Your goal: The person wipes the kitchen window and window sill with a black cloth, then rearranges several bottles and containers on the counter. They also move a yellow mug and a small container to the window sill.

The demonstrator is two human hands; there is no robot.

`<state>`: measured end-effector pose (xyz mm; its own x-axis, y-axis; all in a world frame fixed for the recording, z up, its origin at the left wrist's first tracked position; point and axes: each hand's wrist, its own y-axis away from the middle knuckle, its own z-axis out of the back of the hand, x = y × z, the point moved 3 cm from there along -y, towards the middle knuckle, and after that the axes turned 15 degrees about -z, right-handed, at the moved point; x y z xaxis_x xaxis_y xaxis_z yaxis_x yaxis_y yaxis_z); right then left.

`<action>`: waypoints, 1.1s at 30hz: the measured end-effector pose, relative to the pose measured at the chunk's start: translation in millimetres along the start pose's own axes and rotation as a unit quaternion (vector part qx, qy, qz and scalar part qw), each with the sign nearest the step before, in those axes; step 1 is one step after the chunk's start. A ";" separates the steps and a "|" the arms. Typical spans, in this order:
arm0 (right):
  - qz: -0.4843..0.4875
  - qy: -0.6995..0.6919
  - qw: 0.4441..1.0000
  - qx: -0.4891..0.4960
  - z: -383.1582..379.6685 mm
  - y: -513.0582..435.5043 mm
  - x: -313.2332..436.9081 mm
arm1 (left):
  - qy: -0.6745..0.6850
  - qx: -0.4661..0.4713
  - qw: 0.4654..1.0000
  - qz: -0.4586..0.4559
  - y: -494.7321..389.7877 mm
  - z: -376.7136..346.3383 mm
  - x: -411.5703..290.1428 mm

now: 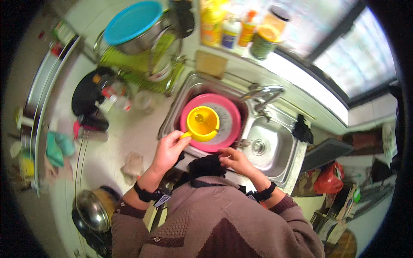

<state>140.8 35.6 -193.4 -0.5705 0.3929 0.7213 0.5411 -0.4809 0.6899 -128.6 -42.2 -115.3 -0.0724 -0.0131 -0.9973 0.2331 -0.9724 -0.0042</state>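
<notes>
My left hand (pixel 170 150) grips the handle of a yellow plastic ladle or dipper (pixel 203 124), which is over a pink basin (pixel 235 113). The dipper's inside faces up and looks shiny; how much liquid is in it I cannot tell. Greyish contents show in the basin, which sits in the left bowl of a stainless steel double sink (pixel 171 119). At the basin's near rim is my right hand (pixel 237 161), its fingers loosely bent and apart, with no held object visible.
A chrome faucet (pixel 264 93) rises behind the sink's right bowl (pixel 274 142). Bottles (pixel 230 32) and a jar (pixel 264 43) line the windowsill. Left of the sink are a green dish rack (pixel 129 66), a glass jar (pixel 144 101) and a cloth (pixel 133 163). A black cloth (pixel 302 129) hangs at the right edge.
</notes>
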 end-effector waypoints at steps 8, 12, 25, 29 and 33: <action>0.010 -0.067 0.992 -0.107 75.4 89.8 -69.4 | 0.093 0.092 0.991 -0.010 -70.7 -92.1 -85.8; -0.003 -0.089 0.986 -0.139 101.0 120.3 -102.5 | 0.091 0.128 0.987 -0.017 -108.6 -148.5 -111.5; 0.013 -0.156 0.969 -0.191 164.5 168.7 -175.4 | 0.201 0.030 0.978 -0.043 -244.8 -326.7 -75.0; 0.015 -0.120 0.970 -0.209 177.3 171.8 -188.0 | 0.177 -0.061 0.981 -0.051 -281.4 -355.1 -52.6; -0.003 -0.136 0.967 -0.213 191.9 174.5 -203.4 | 0.103 -0.146 0.984 -0.013 -321.3 -367.7 -29.1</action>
<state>469.9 22.2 -207.8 -0.3570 0.5602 0.7475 0.2016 -0.7352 0.6472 155.2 356.2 -112.0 0.1098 0.0880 -0.9900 0.5053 -0.8627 -0.0207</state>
